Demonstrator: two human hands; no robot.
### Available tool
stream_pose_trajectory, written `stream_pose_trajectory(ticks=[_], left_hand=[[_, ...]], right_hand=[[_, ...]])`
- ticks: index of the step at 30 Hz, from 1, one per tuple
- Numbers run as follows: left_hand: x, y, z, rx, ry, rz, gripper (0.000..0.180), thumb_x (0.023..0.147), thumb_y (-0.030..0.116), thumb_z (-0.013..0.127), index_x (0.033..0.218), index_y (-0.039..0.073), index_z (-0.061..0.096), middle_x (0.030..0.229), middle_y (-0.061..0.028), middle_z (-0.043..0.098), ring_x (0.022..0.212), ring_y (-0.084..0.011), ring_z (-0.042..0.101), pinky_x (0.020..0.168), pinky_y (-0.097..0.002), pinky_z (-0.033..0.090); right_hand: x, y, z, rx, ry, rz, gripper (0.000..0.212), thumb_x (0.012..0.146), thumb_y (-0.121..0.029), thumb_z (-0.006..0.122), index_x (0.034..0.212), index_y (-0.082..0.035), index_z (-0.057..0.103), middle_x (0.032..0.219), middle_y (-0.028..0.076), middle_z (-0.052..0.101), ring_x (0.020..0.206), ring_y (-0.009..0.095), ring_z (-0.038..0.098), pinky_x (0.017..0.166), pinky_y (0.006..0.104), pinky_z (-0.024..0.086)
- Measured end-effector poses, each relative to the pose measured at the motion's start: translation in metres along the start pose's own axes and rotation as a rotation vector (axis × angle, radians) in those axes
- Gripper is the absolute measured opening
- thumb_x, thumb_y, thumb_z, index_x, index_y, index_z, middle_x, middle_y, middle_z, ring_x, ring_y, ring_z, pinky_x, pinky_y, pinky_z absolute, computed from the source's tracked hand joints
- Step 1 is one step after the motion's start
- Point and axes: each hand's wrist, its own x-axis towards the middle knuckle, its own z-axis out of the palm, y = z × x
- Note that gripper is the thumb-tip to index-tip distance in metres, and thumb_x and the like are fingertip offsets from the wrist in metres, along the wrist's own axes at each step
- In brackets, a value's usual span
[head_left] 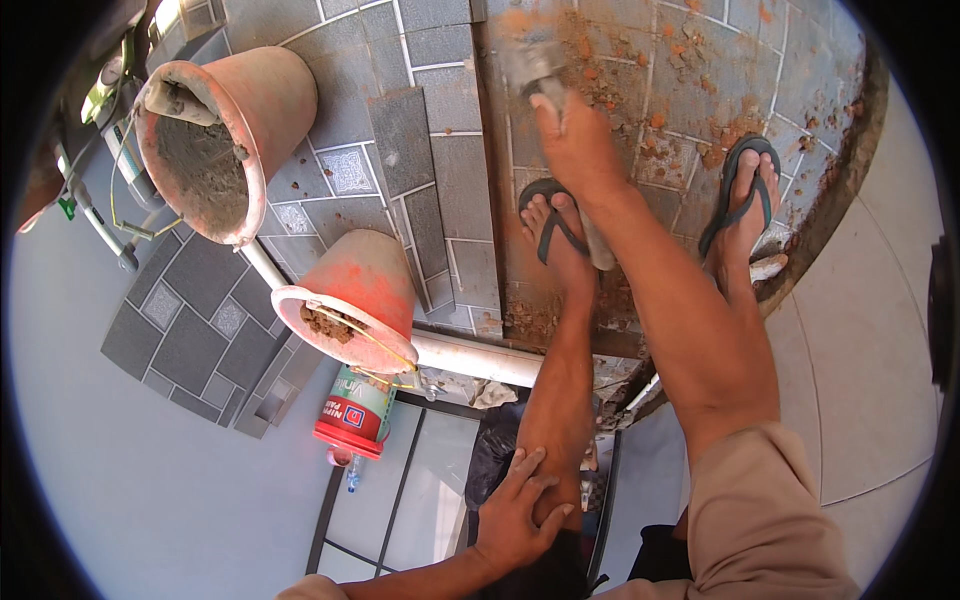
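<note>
My right hand (580, 145) is closed around the pale handle of a tool (535, 62). The tool's broad greyish head is smeared by motion over the dirty tiled floor, so its exact kind is unclear. A pale handle end (600, 250) shows below, beside my left foot. My left hand (520, 515) rests on my left leg with its fingers spread, holding nothing. Orange-brown crumbs and dirt (670, 150) are scattered over the floor tiles around my sandalled feet.
At left, a bucket (285, 95) holds grey mortar and a tool's handle. A second bucket (375, 275) contains brown material. Near it are a pale pipe (480, 360) and a red-and-green paint pail (355, 410). A curved dirt-lined edge (850, 210) borders the right side.
</note>
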Motion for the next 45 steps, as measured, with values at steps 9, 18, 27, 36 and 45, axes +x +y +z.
stream_pose_trajectory(ticks=[9, 18, 27, 36, 45], left_hand=[[-0.004, 0.0, -0.001, 0.013, 0.006, 0.005, 0.041, 0.086, 0.024, 0.084, 0.12, 0.008, 0.068, 0.155, -0.0221, 0.053, 0.147, -0.047, 0.046, 0.113, -0.0463, 0.049], [-0.001, 0.003, -0.001, 0.02, -0.012, -0.002, 0.042, 0.086, 0.024, 0.084, 0.12, 0.007, 0.067, 0.155, -0.0228, 0.053, 0.147, -0.0482, 0.046, 0.113, -0.0467, 0.049], [0.003, 0.002, -0.001, 0.046, 0.001, 0.022, 0.042, 0.086, 0.026, 0.084, 0.12, 0.006, 0.068, 0.153, -0.022, 0.054, 0.145, -0.048, 0.049, 0.113, -0.0466, 0.05], [0.001, -0.002, -0.002, 0.07, -0.003, 0.04, 0.041, 0.086, 0.028, 0.083, 0.118, 0.007, 0.069, 0.152, -0.0214, 0.055, 0.143, -0.0476, 0.051, 0.111, -0.0462, 0.051], [-0.002, -0.003, 0.001, 0.047, -0.017, 0.035, 0.043, 0.086, 0.024, 0.085, 0.121, 0.007, 0.067, 0.156, -0.0228, 0.052, 0.147, -0.0481, 0.046, 0.114, -0.0478, 0.049]], right_hand=[[-0.008, 0.007, 0.006, 0.02, -0.013, 0.009, 0.047, 0.106, -0.039, 0.058, 0.109, 0.008, 0.064, 0.098, 0.036, 0.071, 0.096, 0.053, 0.07, 0.083, 0.056, 0.055], [-0.016, 0.023, 0.015, 0.015, -0.073, 0.017, 0.042, 0.106, -0.036, 0.059, 0.106, 0.006, 0.062, 0.093, 0.034, 0.071, 0.095, 0.053, 0.07, 0.084, 0.0583, 0.055], [-0.018, 0.028, 0.034, 0.035, -0.069, 0.053, 0.043, 0.105, -0.035, 0.059, 0.103, 0.008, 0.063, 0.094, 0.036, 0.069, 0.092, 0.055, 0.068, 0.081, 0.0578, 0.053], [-0.004, 0.022, 0.039, 0.035, 0.034, 0.05, 0.046, 0.107, -0.037, 0.058, 0.1, 0.008, 0.062, 0.092, 0.035, 0.069, 0.09, 0.055, 0.068, 0.078, 0.057, 0.052], [-0.007, 0.015, 0.032, 0.052, 0.003, 0.065, 0.044, 0.107, -0.037, 0.056, 0.105, 0.006, 0.064, 0.1, 0.036, 0.07, 0.099, 0.055, 0.068, 0.088, 0.0586, 0.054]])
